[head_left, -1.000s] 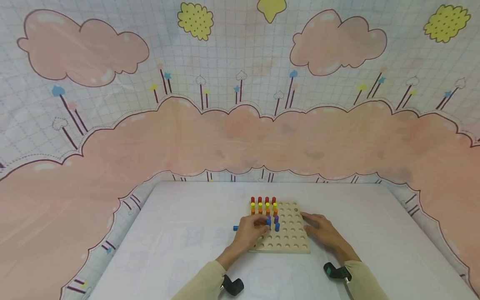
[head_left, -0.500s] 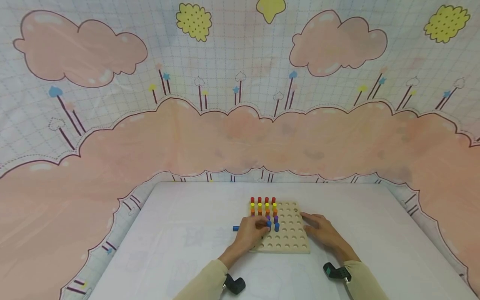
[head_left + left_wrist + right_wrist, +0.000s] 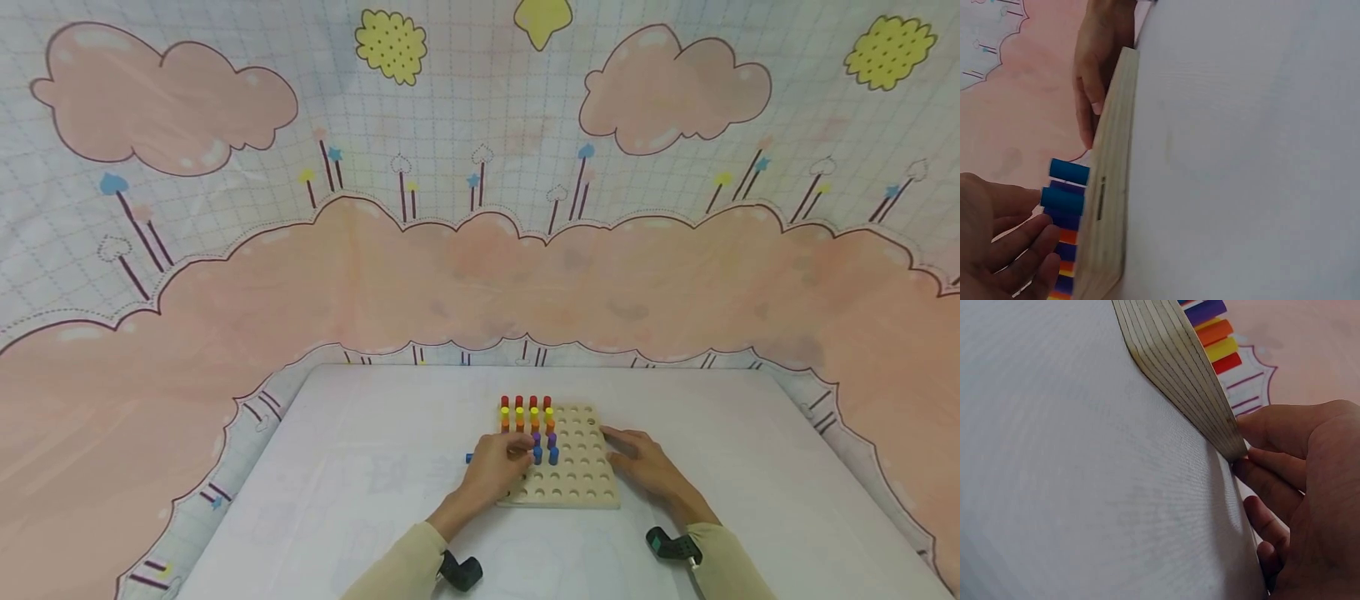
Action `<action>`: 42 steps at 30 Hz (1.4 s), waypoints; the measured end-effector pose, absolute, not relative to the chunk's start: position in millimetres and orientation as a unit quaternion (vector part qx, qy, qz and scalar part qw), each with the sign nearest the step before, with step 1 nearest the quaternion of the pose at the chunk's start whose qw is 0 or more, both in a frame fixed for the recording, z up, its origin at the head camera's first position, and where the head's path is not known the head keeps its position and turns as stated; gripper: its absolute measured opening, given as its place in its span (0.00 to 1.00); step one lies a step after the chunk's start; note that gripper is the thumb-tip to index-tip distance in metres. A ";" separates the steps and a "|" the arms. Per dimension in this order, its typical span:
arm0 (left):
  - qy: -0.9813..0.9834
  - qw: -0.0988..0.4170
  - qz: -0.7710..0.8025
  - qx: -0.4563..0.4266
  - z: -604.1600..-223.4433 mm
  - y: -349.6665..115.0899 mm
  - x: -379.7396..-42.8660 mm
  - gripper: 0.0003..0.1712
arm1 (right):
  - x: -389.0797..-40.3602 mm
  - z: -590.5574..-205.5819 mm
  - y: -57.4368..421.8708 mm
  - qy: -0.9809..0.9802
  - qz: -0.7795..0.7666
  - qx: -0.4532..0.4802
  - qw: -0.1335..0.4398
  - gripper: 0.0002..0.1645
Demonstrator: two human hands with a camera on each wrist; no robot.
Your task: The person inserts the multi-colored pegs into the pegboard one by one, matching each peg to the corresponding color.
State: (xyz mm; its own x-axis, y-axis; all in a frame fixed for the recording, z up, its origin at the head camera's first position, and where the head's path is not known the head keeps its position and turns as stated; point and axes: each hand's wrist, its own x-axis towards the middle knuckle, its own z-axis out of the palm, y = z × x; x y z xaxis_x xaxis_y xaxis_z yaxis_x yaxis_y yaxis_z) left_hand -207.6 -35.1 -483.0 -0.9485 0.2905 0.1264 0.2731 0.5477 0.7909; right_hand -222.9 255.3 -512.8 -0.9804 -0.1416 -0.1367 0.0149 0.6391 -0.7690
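Observation:
A square wooden pegboard (image 3: 577,493) lies on the white table, with rows of red pegs (image 3: 533,402), yellow pegs (image 3: 534,413), orange pegs (image 3: 551,427) and purple pegs (image 3: 552,439). Two blue pegs (image 3: 553,456) stand in a nearer row. Beside the left one of these, my left hand (image 3: 491,467) has its fingers loosely bent; in the left wrist view the fingertips are close to that blue peg (image 3: 1063,200), without a grip around it. My right hand (image 3: 651,467) touches the board's right edge with thumb and fingers. The left hand hides some pegs.
A loose blue peg (image 3: 469,458) lies on the table just left of my left hand, mostly covered by it. Dark wrist devices (image 3: 461,571) sit at both sleeves. Behind the table (image 3: 360,433) hangs a cloud-patterned cloth (image 3: 480,283).
My left hand holds the left blue peg in the earlier frames; now its fingers have come off it and shifted slightly left. The peg stands in the board. The right hand stays put.

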 end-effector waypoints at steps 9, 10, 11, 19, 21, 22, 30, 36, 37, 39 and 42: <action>0.872 -0.016 0.446 0.199 -465.6 -62.9 -201.9 0.12 | -215.0 -510.0 250.6 0.904 -0.418 -0.027 0.091 0.31; 0.873 -0.021 0.444 0.202 -464.8 -66.1 -201.6 0.12 | -214.3 -510.1 250.3 0.904 -0.418 -0.026 0.092 0.31; 0.874 -0.024 0.442 0.202 -464.3 -69.3 -201.6 0.12 | -213.8 -510.3 250.0 0.904 -0.417 -0.026 0.092 0.32; 0.888 -0.040 0.420 0.183 -466.2 -90.3 -208.7 0.12 | -214.0 -512.2 250.7 0.901 -0.424 -0.025 0.093 0.32; 0.897 -0.038 0.406 0.172 -468.0 -95.6 -210.8 0.12 | -214.3 -512.5 250.8 0.901 -0.423 -0.026 0.093 0.31; 0.899 -0.036 0.403 0.170 -469.0 -98.2 -211.8 0.13 | -214.4 -512.6 250.9 0.902 -0.422 -0.026 0.092 0.31; 0.898 0.019 0.410 0.157 -478.7 -115.3 -220.3 0.13 | -216.7 -512.3 252.0 0.900 -0.424 -0.022 0.099 0.31; 0.898 0.033 0.410 0.154 -485.6 -117.8 -226.8 0.10 | -219.3 -511.8 253.3 0.902 -0.418 -0.019 0.104 0.32; 0.899 0.034 0.408 0.153 -486.7 -117.8 -227.6 0.09 | -219.6 -511.6 253.3 0.903 -0.417 -0.019 0.103 0.31; 0.903 0.042 0.403 0.146 -488.4 -117.5 -228.6 0.09 | -220.5 -511.4 253.5 0.904 -0.415 -0.021 0.103 0.31; 0.906 0.050 0.394 0.146 -490.1 -116.8 -229.7 0.09 | -222.1 -510.9 253.5 0.904 -0.414 -0.023 0.102 0.31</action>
